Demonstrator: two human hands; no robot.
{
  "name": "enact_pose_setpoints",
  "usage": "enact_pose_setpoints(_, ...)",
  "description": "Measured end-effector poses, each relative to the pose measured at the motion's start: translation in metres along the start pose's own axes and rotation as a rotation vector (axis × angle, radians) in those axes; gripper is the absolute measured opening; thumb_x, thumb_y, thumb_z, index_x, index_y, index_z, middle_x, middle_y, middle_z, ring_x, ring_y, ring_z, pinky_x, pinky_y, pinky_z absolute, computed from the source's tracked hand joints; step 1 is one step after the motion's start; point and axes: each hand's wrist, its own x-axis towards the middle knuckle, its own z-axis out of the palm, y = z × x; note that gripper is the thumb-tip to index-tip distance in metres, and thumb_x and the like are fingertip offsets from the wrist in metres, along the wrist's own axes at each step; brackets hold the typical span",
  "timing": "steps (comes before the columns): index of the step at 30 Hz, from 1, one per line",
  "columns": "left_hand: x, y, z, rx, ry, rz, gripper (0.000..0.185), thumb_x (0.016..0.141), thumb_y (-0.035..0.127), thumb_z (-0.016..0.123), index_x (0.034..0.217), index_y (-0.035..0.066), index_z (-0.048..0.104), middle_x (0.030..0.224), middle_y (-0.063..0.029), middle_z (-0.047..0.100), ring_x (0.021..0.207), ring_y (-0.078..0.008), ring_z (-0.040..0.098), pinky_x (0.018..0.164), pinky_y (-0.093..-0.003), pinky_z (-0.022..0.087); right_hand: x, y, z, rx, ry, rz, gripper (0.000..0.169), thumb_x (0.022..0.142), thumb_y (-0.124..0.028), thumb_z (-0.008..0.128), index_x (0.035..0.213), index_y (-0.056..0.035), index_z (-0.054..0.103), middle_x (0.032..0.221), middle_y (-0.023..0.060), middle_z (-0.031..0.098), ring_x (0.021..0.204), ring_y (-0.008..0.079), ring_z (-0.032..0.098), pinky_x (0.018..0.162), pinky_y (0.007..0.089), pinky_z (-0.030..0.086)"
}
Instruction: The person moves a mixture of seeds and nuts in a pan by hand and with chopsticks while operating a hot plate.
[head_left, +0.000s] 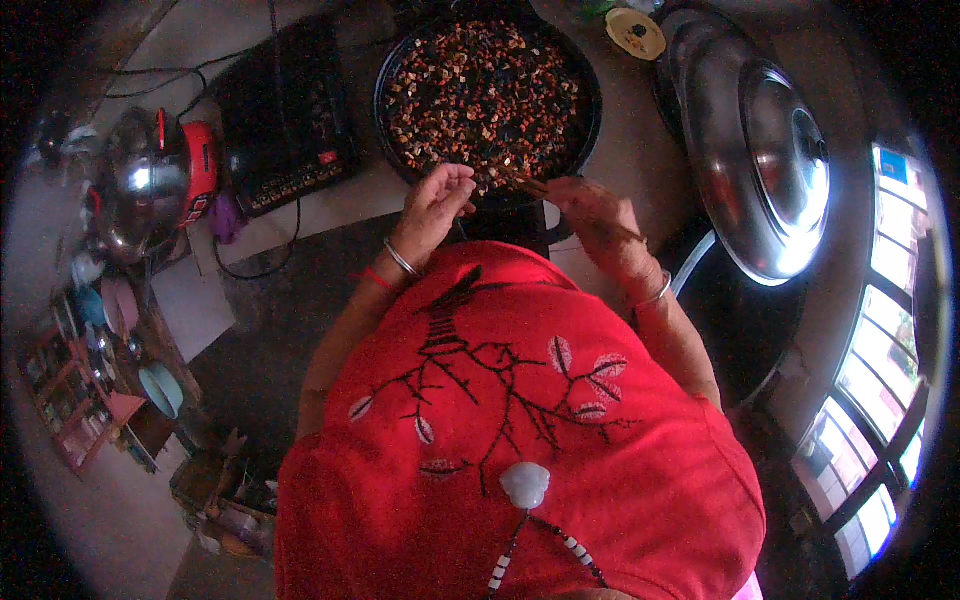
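Note:
A round dark pan in front of me holds a loose layer of small chopped food pieces, reddish-brown, orange and pale. My right hand grips brown chopsticks at the pan's near right side. Their tips reach over the near edge among the pieces, and their back ends stick out past my palm. By the near left rim is my left hand, its fingers half curled and nothing visible in them. Part of its palm is hidden.
A large shiny metal lid stands on edge at right, near a small yellowish dish. Left of the pan lie a black induction cooker and its cord. A metal pot with red trim sits farther left. Windows line the right side.

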Motion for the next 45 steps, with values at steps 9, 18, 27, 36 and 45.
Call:
enact_pose_setpoints(9, -0.004, 0.003, -0.001, -0.025, 0.031, 0.003, 0.023, 0.099, 0.022, 0.054, 0.117, 0.007, 0.058, 0.103, -0.0019, 0.062, 0.086, -0.0113, 0.06, 0.077, -0.0267, 0.048, 0.019, 0.029, -0.045, -0.167, 0.351, 0.083, 0.018, 0.093, -0.005, 0.056, 0.108, -0.0026, 0.066, 0.102, 0.0129, 0.069, 0.094, 0.0233, 0.067, 0.084, 0.031, 0.051)
enact_pose_setpoints(18, -0.003, 0.004, 0.006, -0.059, 0.08, 0.046, 0.021, 0.097, 0.019, 0.058, 0.112, 0.005, 0.059, 0.092, 0.0005, 0.062, 0.077, -0.0086, 0.06, 0.067, -0.0236, 0.049, 0.004, 0.017, -0.013, -0.181, 0.251, 0.019, 0.019, 0.09, 0.0, 0.057, 0.106, -0.002, 0.066, 0.107, 0.0144, 0.068, 0.099, 0.0271, 0.065, 0.086, 0.0328, 0.051)
enact_pose_setpoints(27, -0.003, 0.008, 0.002, 0.063, -0.011, 0.034, 0.026, 0.099, 0.018, 0.052, 0.121, 0.004, 0.056, 0.108, -0.004, 0.062, 0.099, -0.0147, 0.061, 0.084, -0.0289, 0.051, 0.034, 0.025, 0.049, 0.065, 0.023, -0.153, 0.014, 0.092, -0.003, 0.058, 0.103, -0.0023, 0.066, 0.104, 0.0142, 0.068, 0.095, 0.0294, 0.065, 0.082, 0.0347, 0.052)
enact_pose_setpoints(36, -0.006, 0.002, 0.004, -0.07, 0.054, 0.04, 0.019, 0.096, 0.015, 0.057, 0.112, 0.005, 0.06, 0.099, -0.0003, 0.064, 0.09, -0.0092, 0.06, 0.076, -0.0255, 0.052, 0.049, 0.05, -0.022, -0.054, 0.37, 0.036, 0.017, 0.094, -0.004, 0.057, 0.108, -0.0016, 0.067, 0.102, 0.011, 0.07, 0.092, 0.0185, 0.066, 0.082, 0.0285, 0.051)
enact_pose_setpoints(45, -0.005, 0.0, 0.003, -0.045, 0.032, 0.041, 0.022, 0.097, 0.017, 0.056, 0.113, 0.002, 0.06, 0.097, -0.0017, 0.064, 0.087, -0.0092, 0.06, 0.074, -0.0258, 0.052, 0.071, 0.051, 0.019, 0.053, 0.378, -0.027, 0.019, 0.093, -0.004, 0.057, 0.108, -0.0031, 0.068, 0.101, 0.0118, 0.07, 0.092, 0.0184, 0.066, 0.081, 0.0292, 0.052)
